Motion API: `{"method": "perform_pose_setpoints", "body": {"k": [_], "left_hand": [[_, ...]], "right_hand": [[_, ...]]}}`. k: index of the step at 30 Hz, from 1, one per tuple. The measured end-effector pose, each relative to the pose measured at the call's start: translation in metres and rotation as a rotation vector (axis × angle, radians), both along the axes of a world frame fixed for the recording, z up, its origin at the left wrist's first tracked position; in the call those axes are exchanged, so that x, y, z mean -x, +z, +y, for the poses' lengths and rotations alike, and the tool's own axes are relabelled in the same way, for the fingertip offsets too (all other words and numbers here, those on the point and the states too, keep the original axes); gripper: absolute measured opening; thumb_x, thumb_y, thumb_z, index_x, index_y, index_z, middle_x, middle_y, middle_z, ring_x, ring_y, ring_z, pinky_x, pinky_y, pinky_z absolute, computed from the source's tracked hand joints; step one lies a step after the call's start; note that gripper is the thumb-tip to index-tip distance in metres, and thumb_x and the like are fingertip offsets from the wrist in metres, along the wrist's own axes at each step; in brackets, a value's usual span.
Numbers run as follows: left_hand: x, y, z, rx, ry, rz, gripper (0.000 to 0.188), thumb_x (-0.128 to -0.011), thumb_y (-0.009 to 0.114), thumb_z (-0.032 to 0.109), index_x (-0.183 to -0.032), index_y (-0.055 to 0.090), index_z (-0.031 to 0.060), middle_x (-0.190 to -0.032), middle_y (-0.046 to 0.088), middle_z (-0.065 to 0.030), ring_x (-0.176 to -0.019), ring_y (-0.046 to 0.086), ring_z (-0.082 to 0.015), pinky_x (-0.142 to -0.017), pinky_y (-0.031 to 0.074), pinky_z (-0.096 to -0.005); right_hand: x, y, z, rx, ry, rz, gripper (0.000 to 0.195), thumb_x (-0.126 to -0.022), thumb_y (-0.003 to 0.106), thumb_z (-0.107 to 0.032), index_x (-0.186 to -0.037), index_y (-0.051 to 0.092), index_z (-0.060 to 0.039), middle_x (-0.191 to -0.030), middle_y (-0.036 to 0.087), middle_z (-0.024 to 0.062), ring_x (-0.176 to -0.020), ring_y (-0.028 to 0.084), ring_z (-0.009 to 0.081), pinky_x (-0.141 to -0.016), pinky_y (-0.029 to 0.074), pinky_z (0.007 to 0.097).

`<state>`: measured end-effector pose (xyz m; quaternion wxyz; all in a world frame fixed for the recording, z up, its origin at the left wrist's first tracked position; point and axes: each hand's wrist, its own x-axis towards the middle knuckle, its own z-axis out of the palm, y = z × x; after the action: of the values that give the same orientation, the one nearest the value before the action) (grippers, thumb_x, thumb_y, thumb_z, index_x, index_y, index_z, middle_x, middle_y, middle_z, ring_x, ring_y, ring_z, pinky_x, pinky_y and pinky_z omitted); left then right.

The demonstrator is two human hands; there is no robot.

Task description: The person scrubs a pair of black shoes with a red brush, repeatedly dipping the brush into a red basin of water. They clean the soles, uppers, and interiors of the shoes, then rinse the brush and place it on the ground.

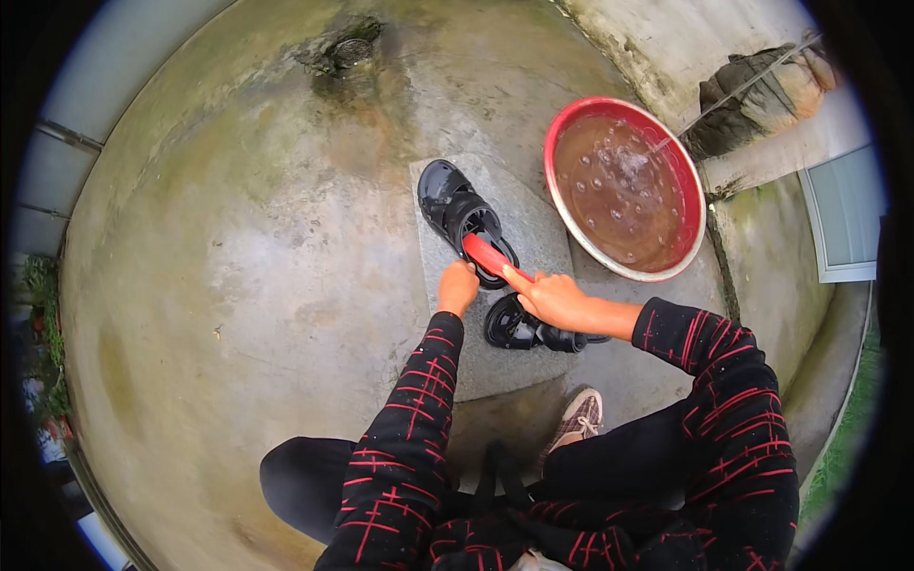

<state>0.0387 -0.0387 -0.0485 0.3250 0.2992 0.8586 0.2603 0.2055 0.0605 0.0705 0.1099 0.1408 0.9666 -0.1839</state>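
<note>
A wet black sandal point(444, 189) lies on a grey stone slab point(493, 367), its toe pointing away from me. My left hand point(458, 287) grips the sandal's near edge, by the heel. In my right hand point(560, 298) is a red plastic brush point(489, 255), with my index finger stretched along its handle. The brush reaches into the sandal's foot opening, so its bristles are hidden. Just below my right hand, the second black sandal point(513, 325) rests on the slab, partly covered by that hand and wrist.
To the right stands a red basin point(555, 153) of brownish, bubbling water, with a thin stream falling into it. Dark cloth point(746, 96) hangs over the ledge behind. A drain hole point(353, 51) lies in the wet concrete floor point(285, 250). My shoe point(580, 417) is close to the slab.
</note>
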Motion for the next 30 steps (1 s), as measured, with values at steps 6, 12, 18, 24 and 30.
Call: {"method": "perform_pose_setpoints", "body": {"k": [6, 12, 18, 24, 30], "left_hand": [[-0.001, 0.005, 0.005, 0.055, -0.001, -0.037, 0.031, -0.090, 0.048, 0.026, -0.099, 0.062, -0.0005, -0.096, 0.062, -0.0265, -0.094, 0.059, -0.0418, -0.080, 0.046, -0.0500], [0.002, 0.004, 0.004, 0.072, -0.022, -0.046, 0.031, -0.090, 0.048, 0.026, -0.101, 0.062, 0.0011, -0.098, 0.062, -0.0270, -0.096, 0.058, -0.0423, -0.082, 0.045, -0.0496], [0.001, 0.005, 0.000, -0.035, 0.024, -0.026, 0.029, -0.088, 0.052, 0.021, -0.089, 0.061, -0.0058, -0.089, 0.060, -0.0312, -0.090, 0.057, -0.0462, -0.077, 0.045, -0.0494], [-0.002, 0.006, 0.015, -0.018, -0.043, -0.040, 0.031, -0.090, 0.048, 0.026, -0.094, 0.062, -0.0013, -0.094, 0.062, -0.0276, -0.093, 0.059, -0.0433, -0.081, 0.046, -0.0501], [0.001, 0.000, 0.002, 0.017, 0.010, -0.045, 0.032, -0.091, 0.048, 0.027, -0.094, 0.062, -0.0016, -0.093, 0.062, -0.0283, -0.091, 0.059, -0.0437, -0.079, 0.045, -0.0507]], "right_hand": [[0.096, -0.049, 0.010, -0.057, -0.119, 0.253, 0.055, -0.081, 0.056, -0.018, -0.129, 0.037, -0.0009, -0.072, 0.061, 0.0240, -0.062, 0.062, 0.0397, -0.053, 0.050, 0.0480], [0.094, -0.047, 0.006, -0.040, -0.204, 0.041, 0.055, -0.083, 0.048, -0.016, -0.132, 0.033, 0.0041, -0.073, 0.063, 0.0236, -0.066, 0.064, 0.0374, -0.058, 0.051, 0.0486], [0.040, -0.007, 0.004, 0.005, -0.137, -0.069, 0.059, -0.084, 0.048, -0.016, -0.136, 0.027, 0.0048, -0.070, 0.063, 0.0221, -0.062, 0.063, 0.0380, -0.056, 0.049, 0.0500], [0.128, -0.057, 0.023, -0.132, -0.295, 0.097, 0.029, -0.080, 0.051, -0.012, -0.101, 0.052, 0.0072, -0.072, 0.063, 0.0214, -0.067, 0.064, 0.0377, -0.058, 0.051, 0.0474], [0.032, -0.022, 0.001, 0.032, 0.029, 0.023, 0.062, -0.083, 0.053, -0.018, -0.136, 0.029, 0.0019, -0.066, 0.061, 0.0196, -0.059, 0.062, 0.0356, -0.051, 0.048, 0.0490]]}}
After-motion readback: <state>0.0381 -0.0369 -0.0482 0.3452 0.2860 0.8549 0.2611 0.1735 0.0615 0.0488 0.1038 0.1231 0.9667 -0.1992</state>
